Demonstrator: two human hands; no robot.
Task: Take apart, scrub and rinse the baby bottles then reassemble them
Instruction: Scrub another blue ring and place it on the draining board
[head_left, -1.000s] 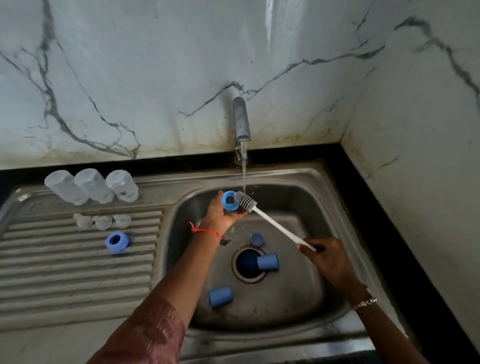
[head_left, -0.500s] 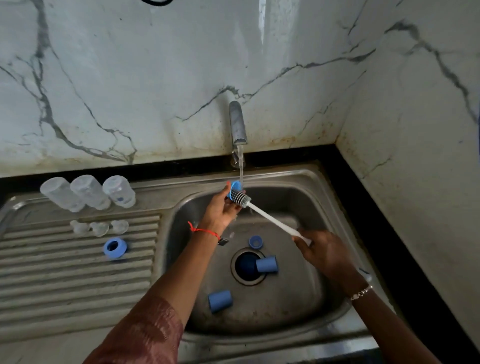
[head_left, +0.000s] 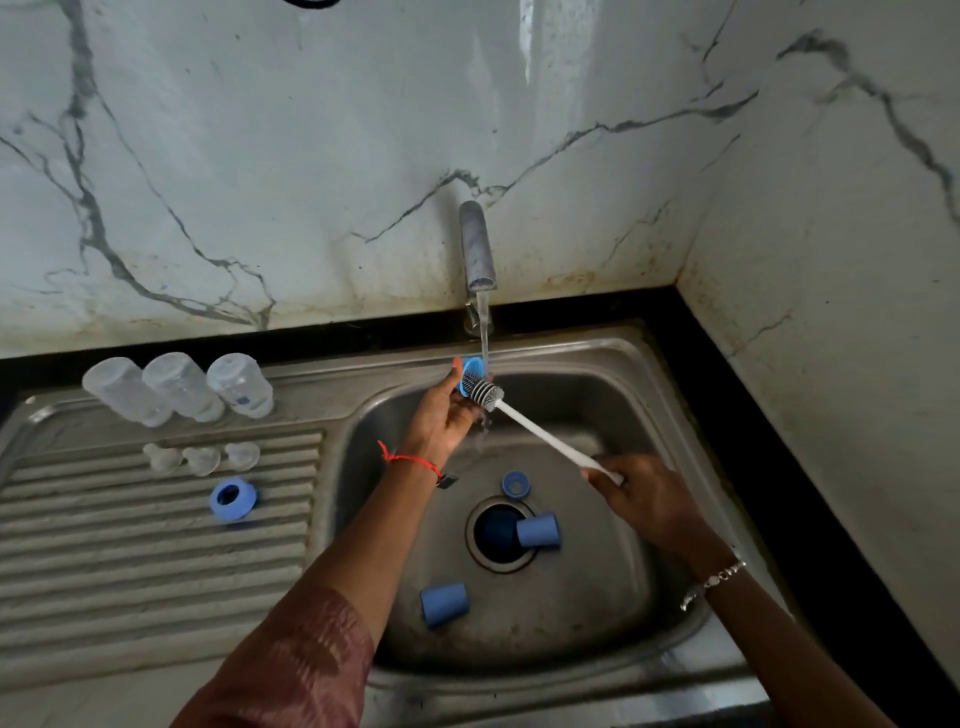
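Head view: left hand (head_left: 439, 415) fingers curl round and pinch blue collar ring (head_left: 471, 370) under tap (head_left: 475, 249) stream, brush (head_left: 545, 437) bristles touching its opening, long axis slanting down-right to right hand (head_left: 644, 499) gripping handle end, above sink (head_left: 571, 354).

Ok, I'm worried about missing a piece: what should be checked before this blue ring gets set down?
1. Tap running over the blue ring: ok.
2. Left hand grip on the ring: ok.
3. Right hand holding the brush, bristles at the ring: ok.
4. Ring free of soap: cannot tell.
5. Bare space on the drainboard beside the second ring: ok.
6. Basin cleared of parts: not ok; small blue piece, cap at the drain and near cap lie there.
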